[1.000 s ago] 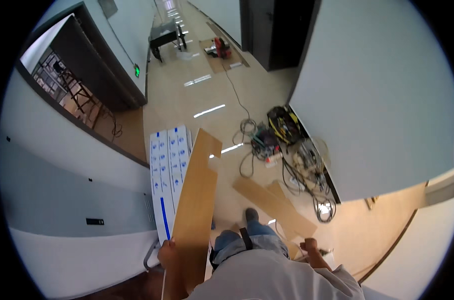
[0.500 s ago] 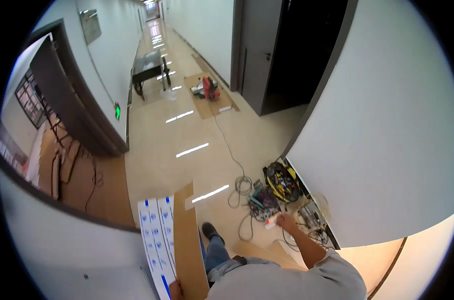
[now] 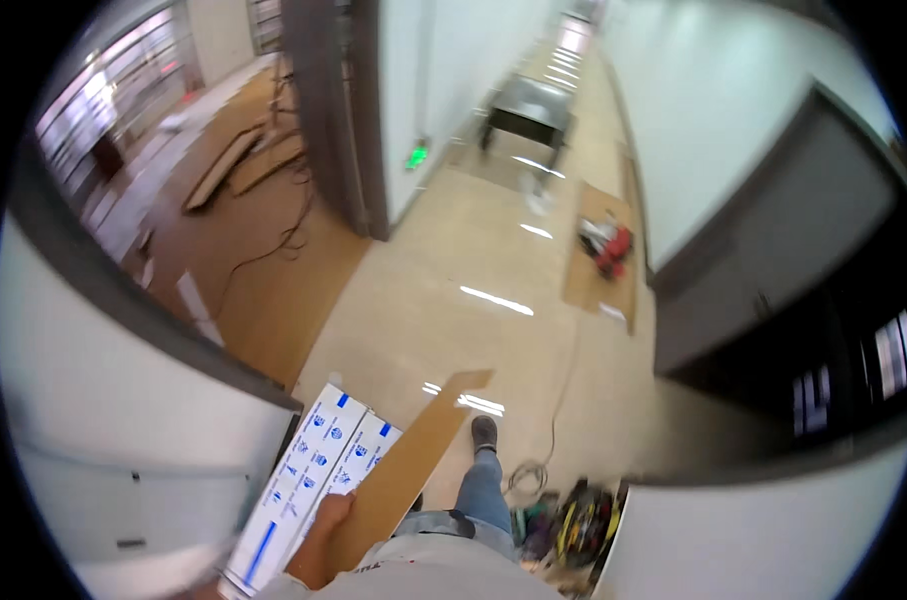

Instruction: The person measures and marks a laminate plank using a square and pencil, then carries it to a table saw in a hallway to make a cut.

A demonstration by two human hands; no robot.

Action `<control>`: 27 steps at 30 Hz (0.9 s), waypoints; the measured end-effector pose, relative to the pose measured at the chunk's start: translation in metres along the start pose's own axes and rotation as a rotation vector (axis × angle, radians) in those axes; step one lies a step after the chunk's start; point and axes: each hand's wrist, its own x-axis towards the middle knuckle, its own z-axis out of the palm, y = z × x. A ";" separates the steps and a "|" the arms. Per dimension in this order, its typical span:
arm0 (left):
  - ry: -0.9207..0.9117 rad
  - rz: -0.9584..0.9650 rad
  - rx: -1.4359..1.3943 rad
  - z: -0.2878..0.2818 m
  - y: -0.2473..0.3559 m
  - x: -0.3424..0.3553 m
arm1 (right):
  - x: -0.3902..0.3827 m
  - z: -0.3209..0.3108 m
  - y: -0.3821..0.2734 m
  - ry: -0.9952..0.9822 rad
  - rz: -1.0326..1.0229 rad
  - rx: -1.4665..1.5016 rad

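Observation:
My left hand (image 3: 333, 512) is closed on the edge of a long brown floor plank (image 3: 405, 462), which slants up and to the right in front of me. The plank's far end has a notch cut into it. Just left of it stand white packs (image 3: 313, 460) printed with blue marks, partly covered by the plank and my forearm. My right hand is out of view.
A doorway at left opens on a room with brown flooring (image 3: 293, 270) and loose planks. Down the corridor stand a wheelbarrow (image 3: 529, 105) and a red power tool (image 3: 611, 250) on a board. A tool bag (image 3: 585, 525) and coiled cable (image 3: 527, 478) lie at lower right.
My view has swung left, toward the doorway. My right hand, over the tools before with a small whitish thing, has left the view. More of my left hand shows on the plank.

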 end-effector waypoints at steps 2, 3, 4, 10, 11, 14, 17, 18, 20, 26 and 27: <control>0.012 -0.173 -0.223 -0.005 0.011 0.020 | 0.068 -0.021 -0.033 -0.099 -0.038 -0.058; 0.033 -0.214 -0.251 -0.015 0.059 0.018 | 0.098 -0.047 -0.046 -0.112 -0.042 -0.086; 0.084 -0.270 -0.306 -0.011 0.067 0.020 | 0.131 -0.064 -0.065 -0.154 -0.058 -0.108; 0.256 -0.269 -0.275 0.007 0.109 0.042 | 0.364 -0.232 -0.174 -0.080 0.000 0.202; 0.168 -0.303 -0.380 -0.015 0.147 0.035 | 0.407 -0.281 -0.188 0.025 -0.022 0.340; 0.128 -0.417 -0.478 -0.019 0.152 0.036 | 0.522 -0.325 -0.304 0.142 -0.093 0.501; 0.224 -0.502 -0.569 -0.007 0.149 0.068 | 0.586 -0.302 -0.458 0.255 -0.144 0.516; 0.239 -0.549 -0.568 0.009 0.129 0.068 | 0.584 -0.255 -0.506 0.226 -0.163 0.490; 0.399 -0.384 -0.603 0.016 0.129 0.107 | 0.590 -0.208 -0.579 0.128 -0.206 0.429; 0.441 -0.418 -0.596 -0.044 0.107 0.260 | 0.646 -0.023 -0.648 -0.506 -0.170 0.030; 0.377 -0.509 -0.641 -0.068 0.110 0.277 | 0.637 0.006 -0.653 -0.531 -0.199 -0.302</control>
